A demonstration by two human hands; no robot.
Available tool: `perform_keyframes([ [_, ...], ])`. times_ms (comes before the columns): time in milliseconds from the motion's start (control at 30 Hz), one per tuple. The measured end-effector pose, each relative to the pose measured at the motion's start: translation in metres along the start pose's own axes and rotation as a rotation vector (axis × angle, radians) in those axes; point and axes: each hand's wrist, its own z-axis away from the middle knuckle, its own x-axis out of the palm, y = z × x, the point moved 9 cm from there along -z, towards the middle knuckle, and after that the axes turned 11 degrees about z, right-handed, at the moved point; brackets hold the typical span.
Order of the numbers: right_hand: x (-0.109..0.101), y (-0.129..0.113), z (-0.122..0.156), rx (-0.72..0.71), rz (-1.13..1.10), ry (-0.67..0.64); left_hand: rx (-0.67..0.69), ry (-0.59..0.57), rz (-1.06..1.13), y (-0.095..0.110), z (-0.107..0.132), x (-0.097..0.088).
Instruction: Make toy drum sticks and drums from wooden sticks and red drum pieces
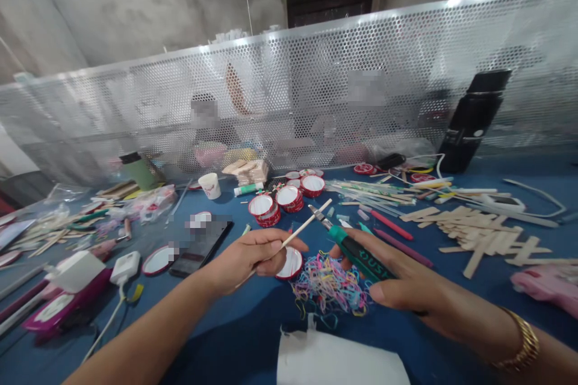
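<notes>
Between the thumb and fingers of my left hand (257, 258) is a thin wooden stick (306, 224), tilted up to the right. My right hand (415, 280) grips a green and black utility knife (361, 252), its blade (318, 213) out and pointing up and left. The blade lies close to the stick's upper end; whether they touch I cannot tell. Below and between the hands sits a pile of colourful rubber bands (332, 286). A round white lid with a red rim (291, 263) lies just behind my left fingers, partly covered by them.
Stacked red-rimmed lids (289, 197) and a paper cup (209, 186) stand farther back. Flat wooden sticks (492, 234) are heaped at right, near a black bottle (476, 120). A phone (203, 246) and charger (125, 267) lie left. White paper (338, 358) lies in front; a perforated metal panel (289, 102) stands behind.
</notes>
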Motion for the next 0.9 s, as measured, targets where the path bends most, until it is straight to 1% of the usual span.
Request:
perform_keyframes([
  [67,0.001,-0.001,0.0,-0.003,0.001,-0.015,-0.011,-0.022,-0.028,0.002,0.001,-0.001],
  [133,0.002,-0.001,-0.001,-0.003,0.001,-0.021,-0.037,-0.041,-0.121,0.005,0.002,-0.002],
  [200,0.003,-0.001,-0.002,0.007,0.009,-0.02,-0.066,-0.047,-0.306,0.007,0.003,-0.003],
  [233,0.003,-0.001,-0.002,0.013,0.018,-0.02,-0.073,-0.032,-0.418,0.009,0.004,-0.004],
  [300,0.004,-0.002,-0.003,0.013,0.04,-0.023,-0.052,0.065,-0.606,0.015,0.003,-0.009],
  [400,0.008,-0.003,-0.005,0.0,0.07,-0.036,-0.007,0.222,-0.752,0.02,0.003,-0.012],
  [467,0.011,-0.003,-0.006,-0.007,0.086,-0.04,0.035,0.283,-0.777,0.02,0.003,-0.009],
  [567,0.013,-0.001,-0.007,-0.022,0.065,-0.025,0.091,0.336,-0.709,0.019,0.003,0.0],
  [633,0.014,0.0,-0.007,-0.023,0.024,-0.012,0.12,0.347,-0.683,0.021,0.003,0.006],
  [733,0.013,0.003,-0.006,0.004,-0.012,-0.002,0.169,0.356,-0.746,0.028,0.004,0.013],
  [900,0.012,0.003,-0.003,0.015,-0.011,-0.01,0.21,0.363,-0.844,0.035,0.005,0.016],
])
